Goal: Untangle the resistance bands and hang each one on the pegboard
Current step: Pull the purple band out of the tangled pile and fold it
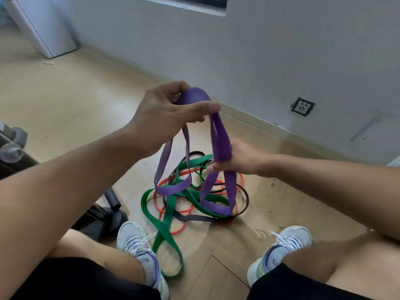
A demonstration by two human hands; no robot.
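My left hand (166, 113) holds the top loop of a wide purple band (220, 139) raised above the floor, with thumb and fingers closed on it. Lower and to the right, my right hand (240, 158) grips two strands of the same purple band. Its lower loops hang down into a tangle on the wooden floor: a green band (166, 226), a thin orange band (184, 211) and a black band (194, 218) lie crossed over one another between my feet. No pegboard is in view.
My two shoes (138, 245) (281, 254) flank the pile. Dark exercise equipment with a metal bar (13, 151) stands at the left. A grey wall with a socket (302, 106) runs behind the pile. A white cabinet (41, 27) stands far left.
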